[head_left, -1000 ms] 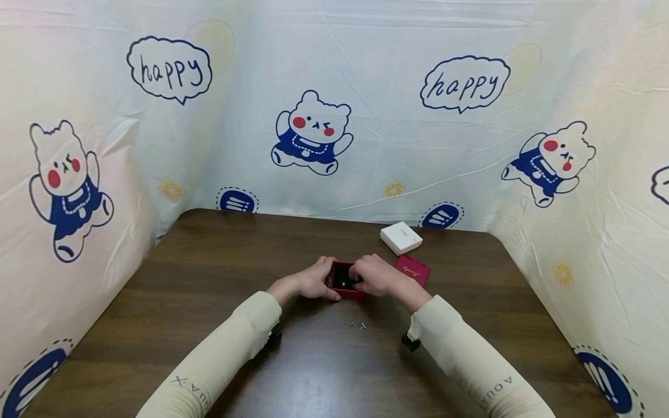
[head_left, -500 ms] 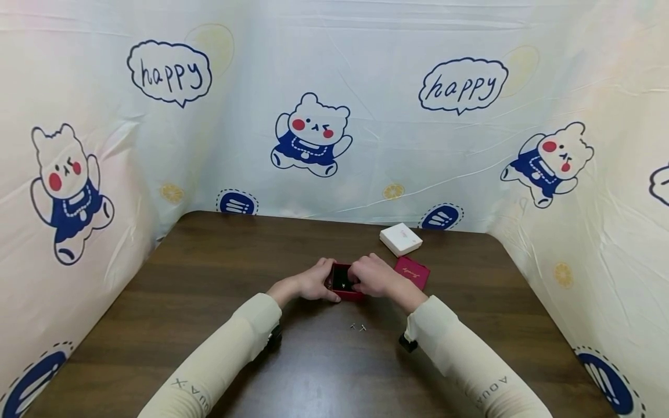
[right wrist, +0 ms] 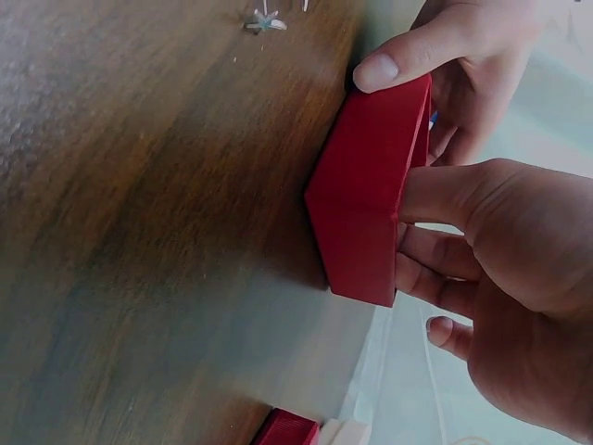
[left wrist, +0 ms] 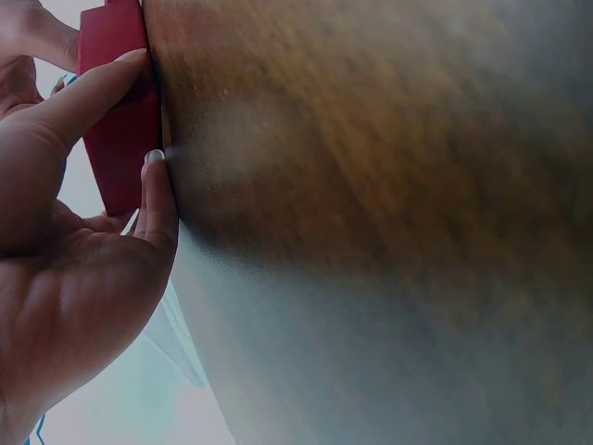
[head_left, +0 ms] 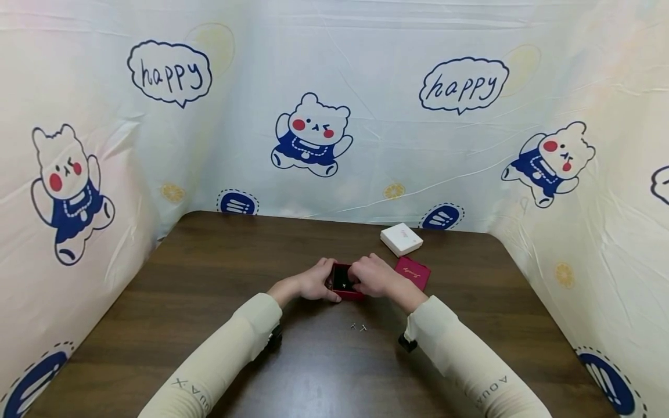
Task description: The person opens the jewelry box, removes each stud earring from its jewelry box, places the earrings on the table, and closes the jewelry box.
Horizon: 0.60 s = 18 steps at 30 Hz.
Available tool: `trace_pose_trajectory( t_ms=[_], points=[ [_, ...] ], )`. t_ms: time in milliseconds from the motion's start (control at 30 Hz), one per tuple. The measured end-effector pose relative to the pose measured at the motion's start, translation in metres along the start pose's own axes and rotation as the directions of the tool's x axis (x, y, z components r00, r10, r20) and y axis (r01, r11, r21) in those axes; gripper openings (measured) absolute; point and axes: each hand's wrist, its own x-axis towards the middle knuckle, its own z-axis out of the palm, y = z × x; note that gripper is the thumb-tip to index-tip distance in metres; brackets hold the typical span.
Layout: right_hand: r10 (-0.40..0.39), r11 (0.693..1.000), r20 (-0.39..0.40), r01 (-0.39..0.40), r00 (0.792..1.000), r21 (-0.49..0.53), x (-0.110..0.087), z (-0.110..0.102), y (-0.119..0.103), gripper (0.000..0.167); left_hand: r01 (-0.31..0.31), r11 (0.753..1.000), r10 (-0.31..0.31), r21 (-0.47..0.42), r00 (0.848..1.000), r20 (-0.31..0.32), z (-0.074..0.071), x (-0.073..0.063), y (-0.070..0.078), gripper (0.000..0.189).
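A small red jewelry box [head_left: 351, 295] with a black lining stands uncovered on the table. My left hand [head_left: 315, 281] grips its left side, thumb on the front wall [left wrist: 125, 148] and fingers around the back. Over the box's right part is my right hand [head_left: 373, 275], its thumb and fingers [right wrist: 440, 190] reaching in past the rim. Those fingertips are hidden by the walls, so I cannot tell what they hold. One tiny star-shaped earring [head_left: 344, 285] shows on the black lining. Two small silver stud earrings [head_left: 363, 328] lie on the table in front; one shows a star [right wrist: 266, 20].
A dark red lid [head_left: 413, 271] with gold lettering lies just right of the right hand. Behind it sits a white box [head_left: 401, 238] with faint pink print. The brown wooden table [head_left: 219, 249] ends at a printed curtain [head_left: 366, 145].
The right hand has shifted very slightly left and deeper over the box during the last second. The left hand, box and loose earrings keep their places.
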Motion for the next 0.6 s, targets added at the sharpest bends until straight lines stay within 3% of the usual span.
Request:
trace_pose_trajectory(
  t_ms=[600],
  points=[
    [0.035, 0.999, 0.009, -0.035, 0.999, -0.009, -0.0001, -0.0016, -0.0041, 0.006, -0.004, 1.000, 0.004, -0.012, 1.000, 0.010, -0.0021, -0.0007, -0.0002, 0.081]
  ],
)
